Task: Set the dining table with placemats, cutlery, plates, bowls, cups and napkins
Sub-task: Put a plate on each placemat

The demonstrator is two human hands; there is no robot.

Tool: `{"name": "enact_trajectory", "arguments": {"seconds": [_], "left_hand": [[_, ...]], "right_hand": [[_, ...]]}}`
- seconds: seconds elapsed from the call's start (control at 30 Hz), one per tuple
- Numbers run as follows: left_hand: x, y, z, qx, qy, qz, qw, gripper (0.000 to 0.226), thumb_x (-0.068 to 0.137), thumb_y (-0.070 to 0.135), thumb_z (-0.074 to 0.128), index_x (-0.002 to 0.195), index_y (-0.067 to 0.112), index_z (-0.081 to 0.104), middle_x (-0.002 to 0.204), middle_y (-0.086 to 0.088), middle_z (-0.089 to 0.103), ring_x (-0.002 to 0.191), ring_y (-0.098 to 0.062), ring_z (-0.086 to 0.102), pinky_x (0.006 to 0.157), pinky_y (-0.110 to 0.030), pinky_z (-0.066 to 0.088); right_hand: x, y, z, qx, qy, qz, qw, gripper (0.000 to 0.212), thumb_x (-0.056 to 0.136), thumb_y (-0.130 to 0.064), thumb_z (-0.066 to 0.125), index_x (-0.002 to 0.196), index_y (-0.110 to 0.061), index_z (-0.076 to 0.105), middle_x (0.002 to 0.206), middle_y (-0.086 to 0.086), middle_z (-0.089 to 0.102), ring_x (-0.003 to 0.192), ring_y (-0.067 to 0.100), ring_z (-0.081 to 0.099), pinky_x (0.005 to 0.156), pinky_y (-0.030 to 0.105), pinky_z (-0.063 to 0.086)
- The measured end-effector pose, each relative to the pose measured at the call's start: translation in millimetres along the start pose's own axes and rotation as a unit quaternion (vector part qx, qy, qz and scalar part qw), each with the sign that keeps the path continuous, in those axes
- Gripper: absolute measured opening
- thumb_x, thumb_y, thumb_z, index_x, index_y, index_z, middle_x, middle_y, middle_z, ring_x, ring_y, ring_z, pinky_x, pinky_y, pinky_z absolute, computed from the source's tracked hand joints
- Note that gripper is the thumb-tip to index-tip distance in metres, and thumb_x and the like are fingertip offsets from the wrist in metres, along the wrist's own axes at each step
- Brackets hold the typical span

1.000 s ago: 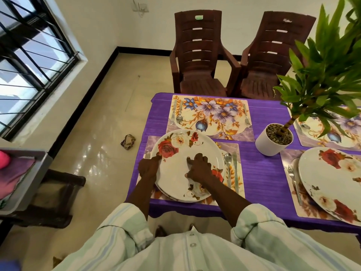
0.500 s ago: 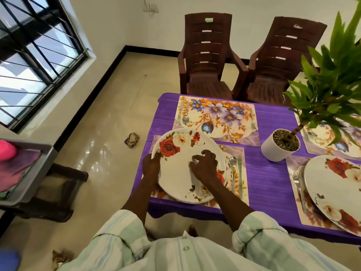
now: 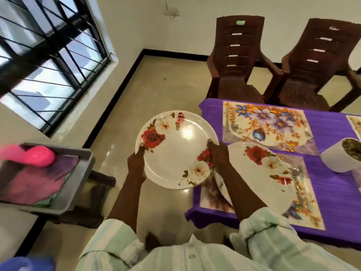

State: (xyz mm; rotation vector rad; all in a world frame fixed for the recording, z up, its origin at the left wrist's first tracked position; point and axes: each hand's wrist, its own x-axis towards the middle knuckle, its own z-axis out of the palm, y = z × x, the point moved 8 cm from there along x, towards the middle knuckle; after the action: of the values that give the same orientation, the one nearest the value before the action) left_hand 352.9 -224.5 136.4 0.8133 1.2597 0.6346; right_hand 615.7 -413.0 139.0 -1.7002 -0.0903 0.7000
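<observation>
I hold a white plate with red and cream roses [image 3: 175, 151] in the air over the floor, left of the table. My left hand [image 3: 136, 163] grips its left rim and my right hand [image 3: 217, 153] grips its right rim. A second rose plate [image 3: 259, 173] lies on the near floral placemat [image 3: 304, 208] on the purple table [image 3: 336, 188], with a spoon and knife [image 3: 298, 177] beside it. A far floral placemat [image 3: 267, 124] carries cutlery at its left edge.
A grey tray [image 3: 78, 180] at the left holds folded cloths and a pink cup [image 3: 35, 155]. A white plant pot [image 3: 343, 155] stands on the table at the right. Two brown plastic chairs [image 3: 240, 61] stand behind the table. A barred window is at the upper left.
Both hands lifted the top plate off the stack on the near placemat and carried it left, off the table. One plate stays on the placemat. My view swung left.
</observation>
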Motion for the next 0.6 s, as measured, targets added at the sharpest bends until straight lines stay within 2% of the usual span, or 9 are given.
{"name": "enact_trajectory", "arguments": {"seconds": [0.03,0.1,0.17,0.23,0.3,0.37,0.5,0.6], "left_hand": [[10.0,11.4,-17.5,0.005,-0.002,0.004,1.0,0.03,0.089,0.035,0.068,0.104,0.009,0.065,0.089,-0.008,0.07,0.076,-0.025,0.066,0.069,-0.034,0.056],[25.0,31.5,-45.0,0.011,-0.008,0.013,1.0,0.03,0.09,0.037,0.066,0.103,0.01,0.066,0.087,-0.007,0.071,0.075,-0.024,0.067,0.066,-0.033,0.056],[38.5,44.1,-67.6,0.011,-0.007,0.008,1.0,0.027,0.089,0.04,0.067,0.098,0.014,0.068,0.082,-0.004,0.073,0.077,-0.024,0.069,0.067,-0.035,0.056],[55.6,58.4,-81.2,0.009,-0.021,0.004,1.0,0.03,0.086,0.046,0.068,0.094,0.018,0.07,0.084,-0.004,0.075,0.083,-0.03,0.07,0.074,-0.044,0.058],[74.5,68.2,-86.2,0.02,-0.029,-0.004,0.999,0.038,0.086,0.054,0.063,0.097,0.019,0.07,0.092,-0.008,0.075,0.086,-0.033,0.071,0.077,-0.049,0.058],[91.1,76.9,-88.0,0.042,-0.012,-0.008,0.999,0.042,0.091,0.057,0.053,0.097,0.018,0.068,0.088,-0.007,0.074,0.079,-0.029,0.071,0.071,-0.043,0.059],[125.4,97.9,-78.3,0.087,0.011,0.0,0.996,0.052,0.094,0.059,0.046,0.096,0.011,0.065,0.08,-0.006,0.071,0.071,-0.025,0.068,0.056,-0.03,0.055],[161.6,119.8,-60.2,0.114,0.004,0.012,0.993,0.052,0.095,0.057,0.046,0.09,0.007,0.061,0.074,-0.006,0.064,0.065,-0.021,0.062,0.052,-0.024,0.048]], "right_hand": [[-5.2,0.2,22.8,0.018,0.0,-0.003,1.0,0.04,0.086,-0.038,0.066,0.102,-0.002,0.066,0.086,0.021,0.071,0.074,0.031,0.071,0.055,0.033,0.055],[-13.2,1.8,63.1,0.057,-0.013,-0.004,0.998,0.027,0.093,-0.023,0.062,0.106,0.001,0.065,0.086,0.02,0.07,0.069,0.027,0.071,0.055,0.034,0.057],[-20.5,3.2,94.5,0.091,-0.021,0.013,0.996,0.026,0.095,-0.019,0.061,0.105,0.004,0.064,0.081,0.021,0.068,0.064,0.03,0.07,0.055,0.039,0.057],[-20.2,2.5,118.1,0.089,0.002,0.031,0.996,0.023,0.095,-0.019,0.06,0.102,0.002,0.064,0.074,0.017,0.068,0.056,0.024,0.069,0.052,0.035,0.055],[-14.5,-1.5,137.0,0.076,0.011,0.035,0.996,0.022,0.095,-0.021,0.06,0.103,-0.001,0.065,0.078,0.015,0.07,0.058,0.021,0.07,0.049,0.029,0.053],[-6.3,-7.7,150.1,0.062,0.013,0.03,0.998,0.025,0.096,-0.023,0.059,0.107,-0.002,0.065,0.084,0.016,0.071,0.064,0.024,0.071,0.05,0.028,0.053],[18.0,-26.8,167.1,0.029,0.035,0.035,0.998,0.017,0.096,-0.02,0.057,0.098,-0.005,0.062,0.072,0.007,0.065,0.056,0.019,0.062,0.04,0.019,0.046],[55.2,-38.6,182.8,0.034,0.023,0.052,0.998,0.015,0.091,-0.021,0.062,0.088,-0.007,0.066,0.077,0.008,0.069,0.066,0.023,0.067,0.05,0.023,0.048]]}}
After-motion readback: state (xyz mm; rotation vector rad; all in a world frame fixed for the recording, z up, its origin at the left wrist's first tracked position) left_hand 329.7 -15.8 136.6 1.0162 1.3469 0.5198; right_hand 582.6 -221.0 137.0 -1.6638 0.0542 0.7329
